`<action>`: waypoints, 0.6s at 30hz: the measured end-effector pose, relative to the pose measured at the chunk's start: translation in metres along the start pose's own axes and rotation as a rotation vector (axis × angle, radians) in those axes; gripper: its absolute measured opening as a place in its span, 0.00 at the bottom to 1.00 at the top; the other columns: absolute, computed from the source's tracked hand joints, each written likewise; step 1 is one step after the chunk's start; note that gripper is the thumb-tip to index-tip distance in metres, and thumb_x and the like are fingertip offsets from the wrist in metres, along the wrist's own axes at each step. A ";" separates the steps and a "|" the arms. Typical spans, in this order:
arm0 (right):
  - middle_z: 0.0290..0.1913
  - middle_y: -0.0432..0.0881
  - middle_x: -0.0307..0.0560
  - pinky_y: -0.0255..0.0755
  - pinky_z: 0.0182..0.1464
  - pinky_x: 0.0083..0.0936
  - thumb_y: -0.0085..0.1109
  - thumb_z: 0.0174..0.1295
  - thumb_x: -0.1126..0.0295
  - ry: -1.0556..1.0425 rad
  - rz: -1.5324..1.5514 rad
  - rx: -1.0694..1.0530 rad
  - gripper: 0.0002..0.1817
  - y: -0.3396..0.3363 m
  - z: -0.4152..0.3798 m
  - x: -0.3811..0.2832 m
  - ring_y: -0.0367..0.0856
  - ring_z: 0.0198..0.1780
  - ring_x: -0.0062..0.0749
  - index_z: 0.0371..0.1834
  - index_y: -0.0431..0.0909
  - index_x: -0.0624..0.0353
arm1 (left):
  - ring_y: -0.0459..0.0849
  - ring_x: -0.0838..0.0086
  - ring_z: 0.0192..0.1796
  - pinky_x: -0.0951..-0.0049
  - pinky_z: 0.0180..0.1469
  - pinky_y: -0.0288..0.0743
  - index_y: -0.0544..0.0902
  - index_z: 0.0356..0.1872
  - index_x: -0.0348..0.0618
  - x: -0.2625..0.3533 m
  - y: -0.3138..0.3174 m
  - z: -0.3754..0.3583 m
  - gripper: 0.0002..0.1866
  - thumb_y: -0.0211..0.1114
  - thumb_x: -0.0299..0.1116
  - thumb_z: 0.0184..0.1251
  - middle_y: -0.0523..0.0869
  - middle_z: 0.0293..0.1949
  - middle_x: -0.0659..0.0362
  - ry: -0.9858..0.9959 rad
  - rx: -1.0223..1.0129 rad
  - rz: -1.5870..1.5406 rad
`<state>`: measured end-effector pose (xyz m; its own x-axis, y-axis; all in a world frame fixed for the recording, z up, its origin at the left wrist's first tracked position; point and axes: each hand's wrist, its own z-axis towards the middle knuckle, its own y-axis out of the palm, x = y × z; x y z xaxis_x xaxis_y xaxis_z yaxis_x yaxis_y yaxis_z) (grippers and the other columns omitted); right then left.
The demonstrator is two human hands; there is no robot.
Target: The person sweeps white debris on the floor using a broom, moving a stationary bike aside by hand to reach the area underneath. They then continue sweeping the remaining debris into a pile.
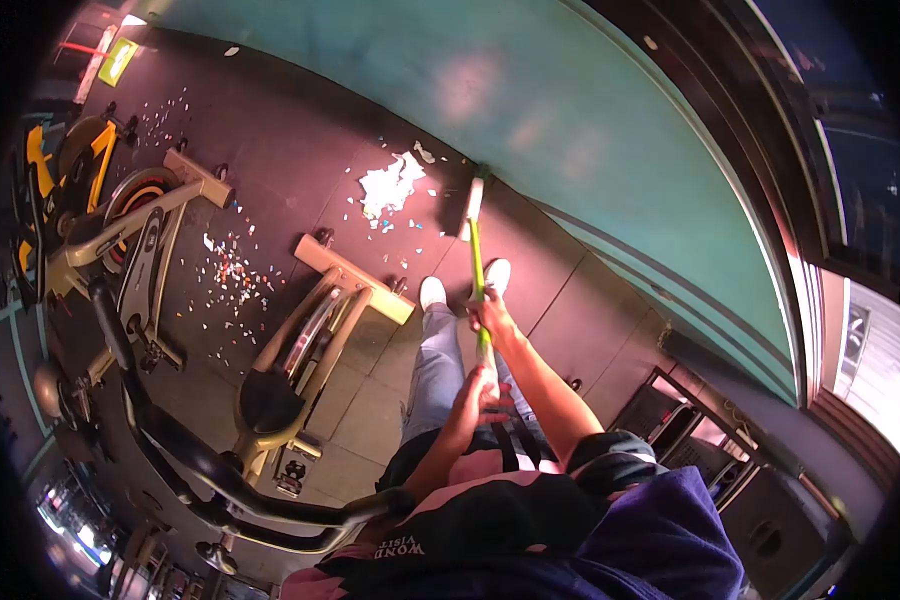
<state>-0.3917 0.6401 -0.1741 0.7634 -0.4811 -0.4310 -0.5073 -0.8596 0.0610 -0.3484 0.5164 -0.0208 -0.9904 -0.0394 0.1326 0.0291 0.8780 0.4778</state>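
Note:
A broom with a yellow-green handle [477, 250] runs from my body out to the floor. Its pale, dark-edged head [473, 205] rests close to the base of the teal wall. My right hand [491, 314] is wrapped around the handle just above my shoes. Nearer my waist, my left hand [477, 393] grips the upper end of the same handle. Left of the broom head lies a heap of white scraps [391, 187] with small coloured bits around it. More scattered bits [235, 270] lie on the floor between two exercise bikes.
One exercise bike [270, 400] stands close on my left, its black handlebar [220, 485] reaching near my left arm. Another bike [135, 235] is farther left. A teal wall [590, 130] borders the floor ahead. Black speaker-like boxes [770, 525] stand on my right.

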 end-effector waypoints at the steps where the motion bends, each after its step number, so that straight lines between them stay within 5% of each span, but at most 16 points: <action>1: 0.16 0.65 0.40 0.59 0.09 0.20 0.55 0.50 0.79 0.008 0.162 -0.073 0.27 0.009 0.013 -0.009 0.63 0.10 0.24 0.54 0.57 0.65 | 0.79 0.71 0.41 0.69 0.40 0.74 0.61 0.58 0.47 0.007 0.000 0.006 0.28 0.43 0.55 0.64 0.77 0.44 0.56 0.023 0.013 -0.054; 5: 0.15 0.64 0.40 0.58 0.09 0.20 0.55 0.51 0.80 0.011 0.221 -0.188 0.20 0.041 0.039 -0.037 0.63 0.10 0.24 0.47 0.59 0.65 | 0.79 0.69 0.43 0.67 0.43 0.73 0.65 0.54 0.46 0.038 0.001 0.024 0.22 0.45 0.49 0.65 0.78 0.45 0.55 0.195 0.109 -0.021; 7: 0.14 0.65 0.40 0.57 0.10 0.21 0.55 0.51 0.80 0.022 0.239 -0.196 0.27 0.041 0.038 -0.046 0.63 0.10 0.24 0.55 0.57 0.65 | 0.78 0.72 0.42 0.69 0.42 0.73 0.66 0.55 0.46 0.044 0.012 0.020 0.21 0.47 0.45 0.65 0.78 0.43 0.58 0.221 0.116 -0.006; 10: 0.13 0.67 0.41 0.57 0.10 0.21 0.54 0.51 0.79 -0.054 -0.163 -0.254 0.36 0.013 0.017 -0.064 0.64 0.10 0.25 0.64 0.50 0.60 | 0.77 0.79 0.39 0.75 0.39 0.75 0.69 0.51 0.45 0.035 0.030 0.019 0.15 0.50 0.36 0.64 0.77 0.37 0.64 0.176 0.059 0.055; 16: 0.22 0.73 0.45 0.65 0.10 0.26 0.55 0.45 0.78 -0.137 -0.714 -0.041 0.39 -0.066 -0.009 -0.070 0.70 0.12 0.26 0.64 0.54 0.50 | 0.78 0.76 0.44 0.74 0.38 0.76 0.59 0.64 0.52 0.009 0.060 0.032 0.27 0.54 0.40 0.64 0.76 0.46 0.59 0.065 -0.107 0.205; 18: 0.22 0.73 0.46 0.65 0.11 0.24 0.57 0.44 0.78 -0.150 -0.590 0.015 0.39 -0.075 0.020 -0.059 0.70 0.12 0.27 0.64 0.54 0.52 | 0.78 0.76 0.44 0.73 0.38 0.76 0.57 0.65 0.54 0.011 0.065 0.040 0.29 0.54 0.40 0.64 0.76 0.46 0.59 0.067 -0.117 0.195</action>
<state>-0.4072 0.7362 -0.1712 0.8533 0.1067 -0.5105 -0.0220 -0.9706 -0.2396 -0.3628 0.5918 -0.0227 -0.9534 0.0911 0.2876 0.2386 0.8110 0.5341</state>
